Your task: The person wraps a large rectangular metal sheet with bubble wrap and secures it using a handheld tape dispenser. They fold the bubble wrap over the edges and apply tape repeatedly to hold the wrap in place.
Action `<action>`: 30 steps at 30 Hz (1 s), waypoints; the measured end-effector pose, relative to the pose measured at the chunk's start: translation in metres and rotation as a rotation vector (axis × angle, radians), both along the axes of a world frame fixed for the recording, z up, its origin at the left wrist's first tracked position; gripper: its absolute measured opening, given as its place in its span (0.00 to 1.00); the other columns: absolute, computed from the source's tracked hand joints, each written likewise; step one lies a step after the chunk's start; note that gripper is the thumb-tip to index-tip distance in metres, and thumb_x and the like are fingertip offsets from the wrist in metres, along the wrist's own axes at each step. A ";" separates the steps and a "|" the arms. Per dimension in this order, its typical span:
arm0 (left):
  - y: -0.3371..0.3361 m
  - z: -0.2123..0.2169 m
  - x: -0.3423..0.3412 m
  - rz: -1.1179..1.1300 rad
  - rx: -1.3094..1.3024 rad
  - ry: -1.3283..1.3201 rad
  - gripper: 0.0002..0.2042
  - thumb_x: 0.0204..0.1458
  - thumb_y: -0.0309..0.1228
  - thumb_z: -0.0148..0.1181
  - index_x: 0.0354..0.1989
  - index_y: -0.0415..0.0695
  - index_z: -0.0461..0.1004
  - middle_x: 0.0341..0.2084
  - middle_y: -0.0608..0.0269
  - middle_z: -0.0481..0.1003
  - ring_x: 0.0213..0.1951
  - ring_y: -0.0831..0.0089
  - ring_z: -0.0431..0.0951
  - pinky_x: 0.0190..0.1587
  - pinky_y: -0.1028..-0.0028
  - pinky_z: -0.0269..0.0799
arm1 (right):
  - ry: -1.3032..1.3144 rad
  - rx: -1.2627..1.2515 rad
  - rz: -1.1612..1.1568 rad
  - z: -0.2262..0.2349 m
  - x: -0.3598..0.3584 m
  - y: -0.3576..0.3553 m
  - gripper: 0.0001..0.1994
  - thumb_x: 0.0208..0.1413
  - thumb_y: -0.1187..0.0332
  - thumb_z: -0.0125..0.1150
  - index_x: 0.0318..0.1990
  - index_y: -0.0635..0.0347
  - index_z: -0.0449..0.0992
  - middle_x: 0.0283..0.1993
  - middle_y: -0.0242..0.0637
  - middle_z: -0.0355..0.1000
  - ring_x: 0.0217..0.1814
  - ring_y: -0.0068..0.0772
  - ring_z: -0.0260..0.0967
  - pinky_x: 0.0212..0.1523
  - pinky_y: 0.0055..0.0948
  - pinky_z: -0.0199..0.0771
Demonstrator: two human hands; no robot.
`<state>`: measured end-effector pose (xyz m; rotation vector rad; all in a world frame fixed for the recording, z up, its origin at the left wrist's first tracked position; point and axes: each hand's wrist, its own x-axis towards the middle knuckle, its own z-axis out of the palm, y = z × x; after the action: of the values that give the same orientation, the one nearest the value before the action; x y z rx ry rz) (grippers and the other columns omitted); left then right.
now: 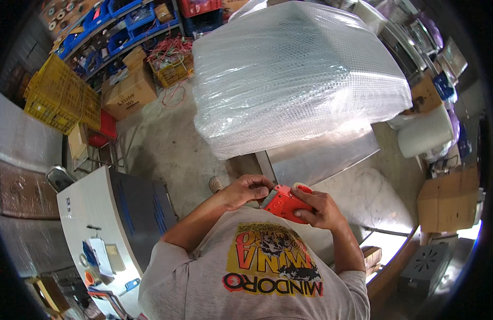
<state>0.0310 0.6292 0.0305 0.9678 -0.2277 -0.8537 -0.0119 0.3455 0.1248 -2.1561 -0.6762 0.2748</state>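
In front of my chest is a red tape dispenser (283,202) with a pale metal edge at its left end. My right hand (322,210) is wrapped round its right side, the thumb below and the fingers over the top. At the dispenser's left end is my left hand (249,191), with bent fingers pinched together; whatever lies between the fingertips is too small to make out. Just beyond my hands stands a large bulky load (289,80) wrapped in clear bubble wrap, resting above a shiny metal sheet or panel (321,154).
A white-topped desk (92,213) with papers and tape rolls stands at my left. Yellow crates (54,96), a cardboard box (130,93) and shelves of blue bins (118,42) line the far left. On the right are a bubble wrap roll (425,133) and a carton (448,200).
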 end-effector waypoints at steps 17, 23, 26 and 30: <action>0.029 0.064 0.092 0.289 0.553 -0.877 0.12 0.57 0.27 0.65 0.49 0.40 0.78 0.39 0.54 0.81 0.39 0.66 0.82 0.44 0.69 0.77 | 0.246 0.124 -0.456 -0.006 -0.010 0.053 0.30 0.59 0.67 0.67 0.68 0.63 0.67 0.46 0.52 0.81 0.48 0.34 0.81 0.49 0.32 0.77; 0.098 0.106 0.238 0.469 0.699 -1.009 0.11 0.56 0.27 0.68 0.45 0.39 0.78 0.33 0.69 0.79 0.34 0.80 0.76 0.41 0.76 0.74 | 0.192 0.144 -0.573 0.002 0.013 0.094 0.30 0.61 0.63 0.64 0.69 0.64 0.66 0.50 0.51 0.80 0.52 0.34 0.79 0.54 0.33 0.75; 0.103 0.105 0.294 0.372 0.610 -0.963 0.10 0.56 0.27 0.68 0.43 0.40 0.77 0.31 0.71 0.77 0.34 0.80 0.74 0.41 0.75 0.73 | 0.183 0.219 -0.630 0.016 0.032 0.122 0.30 0.62 0.62 0.63 0.68 0.65 0.66 0.52 0.49 0.79 0.53 0.32 0.78 0.56 0.33 0.73; 0.092 0.058 0.320 0.241 0.835 -1.244 0.07 0.57 0.30 0.66 0.40 0.41 0.78 0.35 0.62 0.78 0.38 0.67 0.79 0.44 0.70 0.74 | 0.291 0.248 -0.688 0.032 0.059 0.146 0.30 0.63 0.61 0.63 0.68 0.67 0.65 0.53 0.48 0.78 0.54 0.30 0.76 0.57 0.32 0.72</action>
<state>0.3511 0.7217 0.0888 2.1930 -0.8259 0.0314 0.0467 0.4916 0.1565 -1.9243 0.2010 0.1174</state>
